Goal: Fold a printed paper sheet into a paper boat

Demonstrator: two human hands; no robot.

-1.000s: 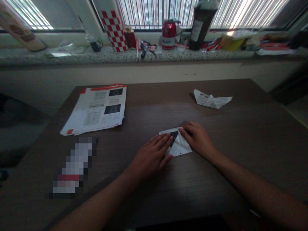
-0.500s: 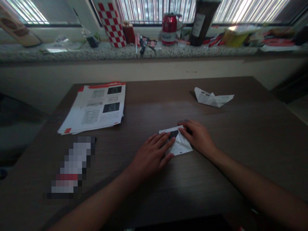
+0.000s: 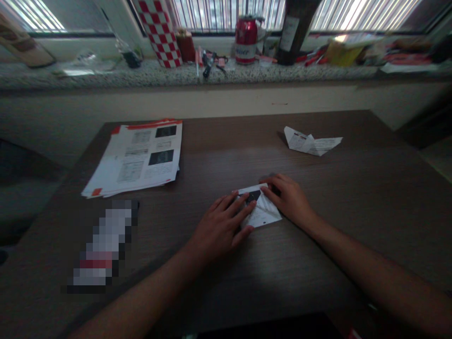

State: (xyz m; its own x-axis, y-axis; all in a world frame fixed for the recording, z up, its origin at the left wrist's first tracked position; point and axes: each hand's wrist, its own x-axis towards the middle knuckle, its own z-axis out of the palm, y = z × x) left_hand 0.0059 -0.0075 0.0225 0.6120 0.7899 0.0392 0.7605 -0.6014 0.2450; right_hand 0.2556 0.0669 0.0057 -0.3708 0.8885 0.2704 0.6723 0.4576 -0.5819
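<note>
A small folded sheet of printed paper [image 3: 264,212] lies on the dark wooden table, with a dark printed patch near its top. My left hand [image 3: 222,221] rests flat across its left side, fingers stretched and slightly spread. At the paper's upper right corner, my right hand [image 3: 291,197] has its thumb on the edge and its index finger bent round the corner, in a pinch. The left part of the paper is hidden under my left fingers. Beyond my right hand sits a folded paper boat [image 3: 310,143].
A stack of printed sheets [image 3: 141,157] lies at the back left of the table [image 3: 226,155]. A pixelated, phone-like object [image 3: 104,247] is in front of it. On the granite windowsill [image 3: 169,77] stand a red can [image 3: 246,40], a checkered red-and-white container [image 3: 160,35] and a dark bottle [image 3: 293,35].
My left hand has shifted very slightly left, with its fingers a little more spread on the paper. My right hand stays at the corner. The whole view has moved slightly.
</note>
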